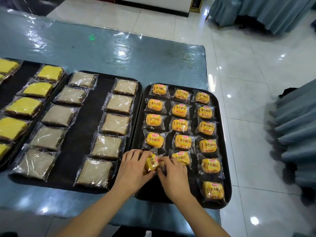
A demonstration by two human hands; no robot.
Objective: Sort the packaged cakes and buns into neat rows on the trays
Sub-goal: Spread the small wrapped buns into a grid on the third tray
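Three black trays lie side by side on the table. The right tray (224, 117) carries several small orange packaged buns in three rows. My left hand (132, 168) and my right hand (172, 173) both pinch one tilted orange bun packet (151, 163) at the near left of that tray. The middle tray (95, 103) holds two columns of pale brown wrapped cakes (116, 124), with a bare strip between them. On the left tray (22, 69), cut off by the frame edge, lie yellow wrapped cakes (38, 89).
The table (111, 53) has a glossy blue-grey plastic cover, with bare surface behind the trays. Its right edge runs close to the right tray. White floor tiles lie beyond. Blue-grey draped fabric (294, 134) stands at the right and at the top right.
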